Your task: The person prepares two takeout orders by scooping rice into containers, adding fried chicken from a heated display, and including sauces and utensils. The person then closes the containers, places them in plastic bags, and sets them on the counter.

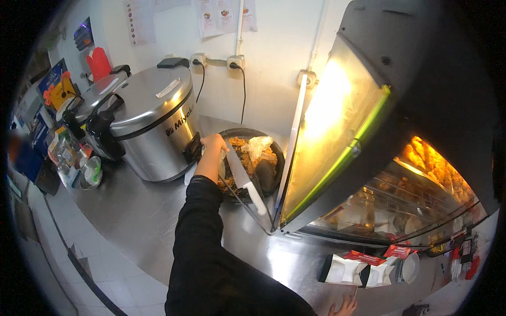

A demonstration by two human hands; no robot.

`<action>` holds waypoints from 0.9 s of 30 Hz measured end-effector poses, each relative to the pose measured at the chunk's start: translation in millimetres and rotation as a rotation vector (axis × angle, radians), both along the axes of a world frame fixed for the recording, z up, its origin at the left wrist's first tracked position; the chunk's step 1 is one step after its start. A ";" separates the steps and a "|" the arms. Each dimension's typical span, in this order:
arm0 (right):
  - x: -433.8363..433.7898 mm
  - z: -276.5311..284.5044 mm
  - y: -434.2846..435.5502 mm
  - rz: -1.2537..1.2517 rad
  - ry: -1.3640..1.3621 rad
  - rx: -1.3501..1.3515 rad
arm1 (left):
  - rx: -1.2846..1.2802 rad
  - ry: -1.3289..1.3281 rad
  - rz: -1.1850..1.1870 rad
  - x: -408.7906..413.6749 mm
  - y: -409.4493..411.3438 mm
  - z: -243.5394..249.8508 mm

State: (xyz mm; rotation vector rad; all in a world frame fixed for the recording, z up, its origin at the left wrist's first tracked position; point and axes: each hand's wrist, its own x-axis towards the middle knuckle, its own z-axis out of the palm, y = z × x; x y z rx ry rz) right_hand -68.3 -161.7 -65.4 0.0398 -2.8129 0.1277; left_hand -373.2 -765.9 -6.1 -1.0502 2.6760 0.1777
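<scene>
My left hand (213,143), in a black sleeve, curls at the left rim of a dark stone mortar (280,156), beside the rice cooker's side handle. What is in its fingers is hidden; translucent plastic shows just beneath it. A white-handled knife (237,170) lies slanted across the mortar, its tip close to my fingers. Metal tongs (245,208) rest by the knife. Inside the mortar are orange-brown crumbs (237,141), crumpled clear plastic (259,147) and a dark pestle (265,173). My right hand (344,307), partly cut off at the bottom edge, has its fingers apart below open cartons (343,270).
A large steel Miyako rice cooker (158,118) stands left, another cooker (97,94) behind it. A lit display cabinet (340,130) with fried food (423,158) fills the right. A metal bowl (91,173) sits near the steel counter's (130,209) left edge. Cords hang from wall sockets (236,62).
</scene>
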 end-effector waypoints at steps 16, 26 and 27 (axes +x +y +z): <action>-81.0 110.9 -277.5 0.977 -0.228 -0.984 | -0.080 1.323 -0.686 203.8 126.9 22.0; -121.6 47.4 -369.8 0.456 -0.942 -2.281 | -0.020 1.358 -0.693 266.9 167.0 2.1; -116.1 55.0 -369.8 0.422 -0.895 -2.362 | -0.023 1.370 -0.634 267.8 170.1 -2.2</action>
